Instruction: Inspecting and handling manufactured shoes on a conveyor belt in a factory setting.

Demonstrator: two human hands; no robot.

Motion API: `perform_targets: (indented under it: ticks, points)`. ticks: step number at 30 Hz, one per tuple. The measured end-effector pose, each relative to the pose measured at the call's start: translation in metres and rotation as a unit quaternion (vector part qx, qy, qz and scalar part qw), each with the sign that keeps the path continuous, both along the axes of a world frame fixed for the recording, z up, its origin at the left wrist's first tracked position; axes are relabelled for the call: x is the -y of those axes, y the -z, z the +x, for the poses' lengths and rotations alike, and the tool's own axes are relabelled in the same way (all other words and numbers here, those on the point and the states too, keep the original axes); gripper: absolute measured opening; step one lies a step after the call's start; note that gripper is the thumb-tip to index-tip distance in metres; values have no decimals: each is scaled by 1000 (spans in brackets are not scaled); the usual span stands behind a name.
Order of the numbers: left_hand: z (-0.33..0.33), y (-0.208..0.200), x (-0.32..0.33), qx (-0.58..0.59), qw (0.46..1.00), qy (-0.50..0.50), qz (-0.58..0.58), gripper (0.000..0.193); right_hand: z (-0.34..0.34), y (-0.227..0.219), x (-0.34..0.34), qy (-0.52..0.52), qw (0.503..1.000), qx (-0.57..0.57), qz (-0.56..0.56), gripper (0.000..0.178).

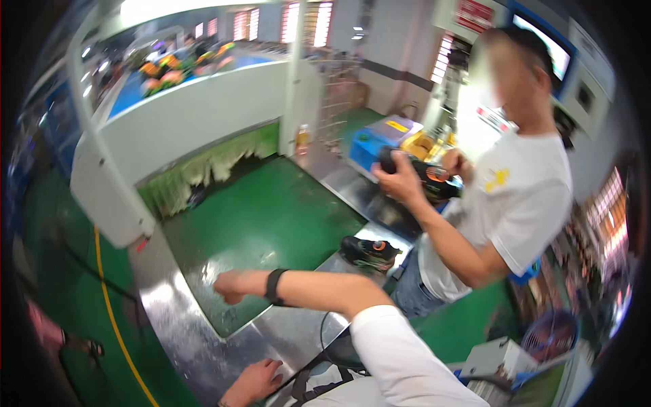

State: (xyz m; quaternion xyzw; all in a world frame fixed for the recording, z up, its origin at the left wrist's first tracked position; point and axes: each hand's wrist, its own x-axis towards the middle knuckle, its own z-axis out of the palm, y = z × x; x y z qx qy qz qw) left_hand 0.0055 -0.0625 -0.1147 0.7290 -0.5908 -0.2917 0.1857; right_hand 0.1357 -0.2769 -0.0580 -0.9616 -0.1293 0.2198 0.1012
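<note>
My right hand [231,286] is stretched across to the left, over the near side of the green belt [271,210]. Its fingers are curled in, and nothing shows in them. A black band circles that wrist. Lower down, my left hand [255,382] rests by the near metal edge [230,356] with its fingers apart and holds nothing. A dark shoe [369,252] with an orange mark stands on the metal rim to the right of the belt, beyond my right forearm. Another dark shoe [434,178] is in the hands of the co-worker.
The co-worker [515,183] in a white shirt stands close on the right. Past the belt, a white machine housing [203,129] has a ragged green curtain [210,169]. A bottle [302,139] and a blue box [369,142] stand beyond. A fan [550,334] is at lower right.
</note>
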Motion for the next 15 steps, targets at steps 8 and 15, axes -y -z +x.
perform_targets:
  ticks: [8, 15]
  points:
    - [36, 75, -96, -61, 958, -275, -61, 34, 0, 20, 28, -96, 986, -115, 71, 35]
    - [18, 110, -164, -96, 878, -467, -27, 32, 61, 34, 33, -71, 969, -238, 12, 44]
